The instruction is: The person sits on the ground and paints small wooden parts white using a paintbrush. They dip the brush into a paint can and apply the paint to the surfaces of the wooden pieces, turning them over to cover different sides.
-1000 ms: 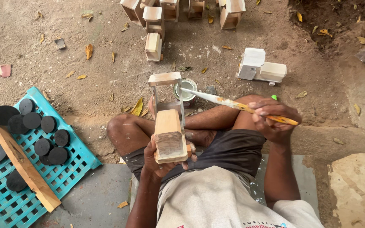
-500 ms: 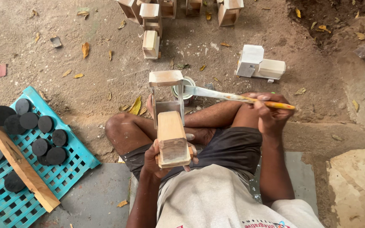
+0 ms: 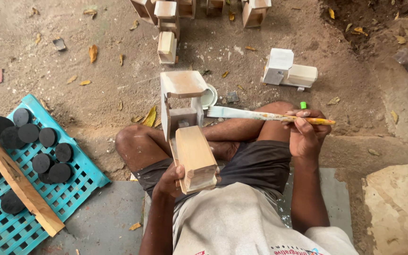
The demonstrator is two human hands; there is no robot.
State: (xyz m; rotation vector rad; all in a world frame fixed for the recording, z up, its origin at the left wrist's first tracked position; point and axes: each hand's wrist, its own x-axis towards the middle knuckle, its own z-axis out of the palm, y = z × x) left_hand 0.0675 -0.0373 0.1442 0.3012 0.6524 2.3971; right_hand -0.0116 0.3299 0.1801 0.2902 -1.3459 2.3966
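Observation:
My left hand (image 3: 170,178) grips the near end of an unpainted wooden toy truck body (image 3: 187,127), held up over my lap with its cab end pointing away. My right hand (image 3: 305,132) holds a paintbrush (image 3: 265,115) by its yellow handle. The white-coated brush tip reaches the side of the wooden cab. A small round tin of white paint (image 3: 209,97) sits on the ground just behind the cab, partly hidden by it.
A blue plastic crate (image 3: 79,189) at the left holds several black round discs (image 3: 48,151) and a wooden slat (image 3: 22,189). A white-painted wooden truck (image 3: 289,71) and several unpainted wooden pieces (image 3: 167,45) stand on the dirt ahead. Dry leaves lie scattered.
The wooden truck body has tilted slightly and the brush tip has moved in from the paint tin to the side of the cab. My right hand has shifted a little.

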